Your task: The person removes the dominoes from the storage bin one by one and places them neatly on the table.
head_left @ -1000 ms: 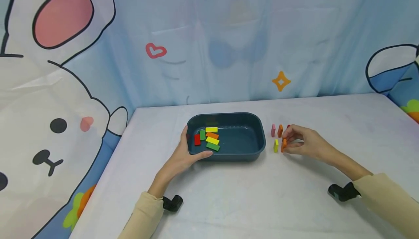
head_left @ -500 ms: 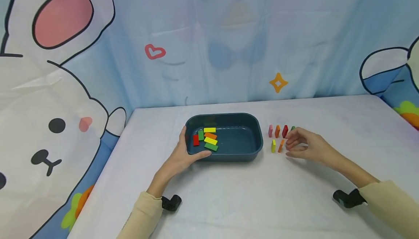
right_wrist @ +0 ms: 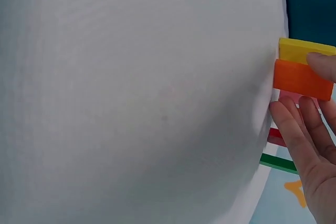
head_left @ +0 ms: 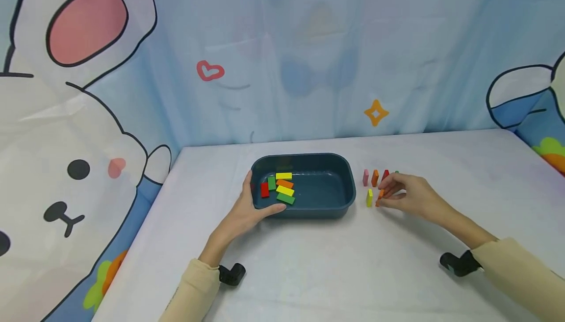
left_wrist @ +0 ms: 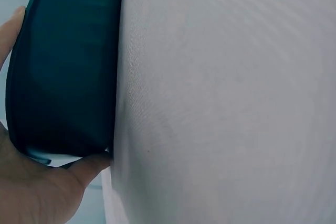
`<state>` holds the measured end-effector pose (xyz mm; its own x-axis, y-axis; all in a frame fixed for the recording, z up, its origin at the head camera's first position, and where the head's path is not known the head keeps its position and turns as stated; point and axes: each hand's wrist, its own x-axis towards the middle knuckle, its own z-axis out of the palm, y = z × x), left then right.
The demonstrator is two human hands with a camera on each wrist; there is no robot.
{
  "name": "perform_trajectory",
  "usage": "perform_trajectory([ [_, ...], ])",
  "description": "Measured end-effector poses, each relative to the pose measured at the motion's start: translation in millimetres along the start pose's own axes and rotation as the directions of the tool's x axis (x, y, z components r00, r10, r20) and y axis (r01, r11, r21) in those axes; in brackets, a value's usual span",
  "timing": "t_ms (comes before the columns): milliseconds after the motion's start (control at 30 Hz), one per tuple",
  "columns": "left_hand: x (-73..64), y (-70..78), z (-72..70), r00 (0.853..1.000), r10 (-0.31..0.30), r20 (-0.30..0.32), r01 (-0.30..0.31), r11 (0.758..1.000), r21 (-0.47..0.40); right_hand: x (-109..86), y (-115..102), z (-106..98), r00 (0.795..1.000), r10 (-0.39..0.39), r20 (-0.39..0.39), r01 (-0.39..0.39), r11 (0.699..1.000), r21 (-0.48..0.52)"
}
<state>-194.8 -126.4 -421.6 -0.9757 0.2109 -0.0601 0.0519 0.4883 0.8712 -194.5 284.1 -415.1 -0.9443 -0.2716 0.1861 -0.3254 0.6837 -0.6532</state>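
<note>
My left hand [head_left: 247,207] grips the left end of a dark teal plastic tub [head_left: 324,185], thumb on the near rim and fingers round the left side. Its corner [left_wrist: 63,77] fills much of the left wrist view. My right hand [head_left: 412,195] pinches an orange domino block [right_wrist: 302,80] that stands on edge on the table, thumb on one side. Just left of it stands a yellow domino [head_left: 369,198]. Behind these, a row holds a pink domino [head_left: 365,177], another orange domino [head_left: 374,178], a red domino [head_left: 386,174] and a green domino [right_wrist: 278,163], partly hidden in the head view.
Several dominoes lie flat in the tub's left half, among them a red one [head_left: 265,190] and a yellow one [head_left: 284,176]. A white cloth [head_left: 335,268] covers the table. A printed curtain [head_left: 309,67] hangs behind its far edge.
My right hand let go of the orange domino and drew back to the right, leaving it standing slightly turned. Now it has come back and pinches that domino again. My left hand stays on the tub.
</note>
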Motion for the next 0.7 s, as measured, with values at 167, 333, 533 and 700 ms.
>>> perform_trajectory([
  [167, 0.8, -0.5, -0.3, 1.0, -0.003, 0.006, 0.003, 1.0, 0.006, 1.7, 0.2, 1.6, 1.0, -0.014, 0.004, 0.014, 1.0, -0.023],
  [333, 1.5, 1.1, -0.8, 1.0, -0.004, 0.006, 0.004, 1.0, 0.011, 2.9, 0.1, 0.1, 0.999, -0.03, 0.021, 0.03, 0.999, -0.023],
  [533, 1.9, 2.2, -1.0, 1.0, -0.009, 0.005, 0.009, 1.0, 0.024, 3.0, 1.9, 0.0, 0.999, -0.033, 0.029, 0.033, 0.999, -0.015],
  [700, 1.5, 0.9, -1.2, 1.0, -0.005, 0.005, 0.005, 1.0, 0.023, 3.3, 3.6, 1.4, 0.999, -0.023, 0.039, 0.024, 1.0, -0.012],
])
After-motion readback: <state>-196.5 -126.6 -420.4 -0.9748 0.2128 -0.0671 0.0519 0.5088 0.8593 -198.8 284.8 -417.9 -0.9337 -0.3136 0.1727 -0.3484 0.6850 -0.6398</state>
